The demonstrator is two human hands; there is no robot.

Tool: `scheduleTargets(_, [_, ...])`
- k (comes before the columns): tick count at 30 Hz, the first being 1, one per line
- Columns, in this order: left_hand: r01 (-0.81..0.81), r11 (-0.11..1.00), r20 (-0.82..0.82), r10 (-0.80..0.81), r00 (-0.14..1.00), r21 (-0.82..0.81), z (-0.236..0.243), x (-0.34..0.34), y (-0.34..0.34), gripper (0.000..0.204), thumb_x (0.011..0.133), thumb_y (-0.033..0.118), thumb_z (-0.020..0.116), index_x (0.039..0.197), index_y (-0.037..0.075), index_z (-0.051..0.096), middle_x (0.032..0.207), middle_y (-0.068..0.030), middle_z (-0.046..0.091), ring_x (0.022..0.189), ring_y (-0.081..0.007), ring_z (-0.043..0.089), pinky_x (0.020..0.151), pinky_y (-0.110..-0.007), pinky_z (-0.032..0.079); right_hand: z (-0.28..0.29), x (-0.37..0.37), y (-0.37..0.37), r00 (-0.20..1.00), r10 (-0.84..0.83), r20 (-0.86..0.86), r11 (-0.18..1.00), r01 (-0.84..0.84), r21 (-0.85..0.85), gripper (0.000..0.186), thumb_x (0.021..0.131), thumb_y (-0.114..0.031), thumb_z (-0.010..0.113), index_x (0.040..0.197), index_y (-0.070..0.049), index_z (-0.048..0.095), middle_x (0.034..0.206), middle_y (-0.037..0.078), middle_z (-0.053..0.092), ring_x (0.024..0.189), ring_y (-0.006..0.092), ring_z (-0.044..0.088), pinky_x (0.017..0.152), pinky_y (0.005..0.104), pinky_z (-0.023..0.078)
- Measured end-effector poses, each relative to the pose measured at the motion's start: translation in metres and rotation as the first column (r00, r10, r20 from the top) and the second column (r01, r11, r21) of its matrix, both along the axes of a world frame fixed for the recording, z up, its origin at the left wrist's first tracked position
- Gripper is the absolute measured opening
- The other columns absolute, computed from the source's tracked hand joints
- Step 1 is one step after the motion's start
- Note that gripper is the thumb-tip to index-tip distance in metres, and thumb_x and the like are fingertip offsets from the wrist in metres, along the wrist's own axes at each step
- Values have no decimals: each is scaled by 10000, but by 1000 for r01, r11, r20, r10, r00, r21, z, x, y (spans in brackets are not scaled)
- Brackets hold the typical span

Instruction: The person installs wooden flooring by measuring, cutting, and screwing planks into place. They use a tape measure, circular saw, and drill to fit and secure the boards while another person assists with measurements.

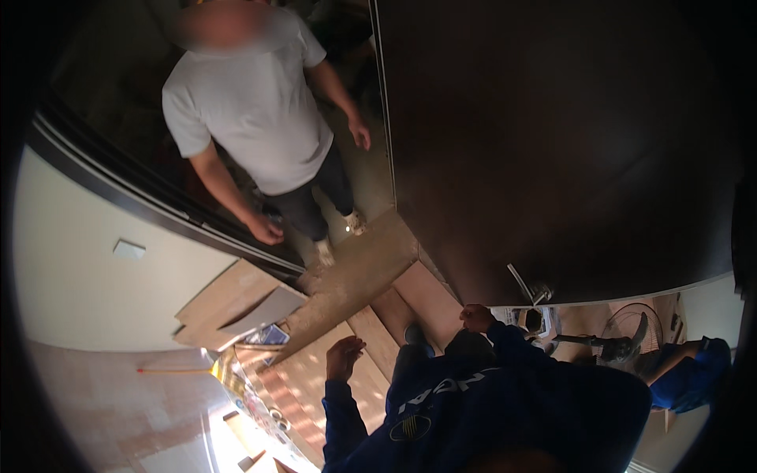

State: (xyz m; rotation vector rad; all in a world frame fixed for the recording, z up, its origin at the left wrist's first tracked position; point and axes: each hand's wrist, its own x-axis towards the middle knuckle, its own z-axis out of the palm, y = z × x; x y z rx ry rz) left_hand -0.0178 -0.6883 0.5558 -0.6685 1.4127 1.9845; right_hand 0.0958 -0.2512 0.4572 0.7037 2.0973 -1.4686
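Observation:
My left hand (344,355) is raised above light brown boards (355,386) on the floor, its fingers curled; whether anything small is in them I cannot make out. My right hand (477,318) is closed beside the lower edge of a large dark door (552,150), left of its metal lever handle (518,280). Its contents are too small to tell, and I cannot tell whether it touches the door. A pinkish board (426,290) lies on the floor just beyond my hands.
A person in a white T-shirt (244,110) stands in the doorway ahead. Leaning boards (213,303) are at the left, by a white wall (95,276). A second person's arm in blue (694,370) is at the right, near a wire fan guard (631,323).

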Motion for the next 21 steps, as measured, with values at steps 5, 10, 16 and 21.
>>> scheduleTargets(5, [-89,995,-144,93,985,36,-6,5,-18,396,947,16,596,1310,-123,520,1182,-234,673,1100,-320,681,861,-361,570,32,-70,-11,946,320,54,931,-324,165,249,902,-317,645,900,-73,693,790,128,706,727,258,705,702,360,545])
scheduleTargets(10, [-233,971,-18,234,972,44,-20,35,-26,353,916,-13,637,1247,-105,556,1130,-227,690,1047,-318,699,786,-355,600,18,-136,-4,874,486,20,837,-472,278,192,877,-290,672,829,-106,689,765,95,708,714,211,691,657,395,512])
scheduleTargets(16, [-418,908,107,418,902,-28,-39,42,-18,320,916,-11,626,1220,-79,551,1034,-181,703,951,-310,718,688,-364,582,-39,-227,4,845,534,-27,843,-530,91,237,878,-331,630,833,-104,681,695,122,679,675,266,694,641,422,520])
scheduleTargets(21, [-512,857,124,502,856,64,-61,-5,5,309,925,5,583,1225,-64,553,1073,-167,690,993,-312,695,750,-407,547,-33,-315,4,731,664,154,679,-677,285,225,858,-343,640,851,-126,700,709,114,695,680,270,697,668,405,525])
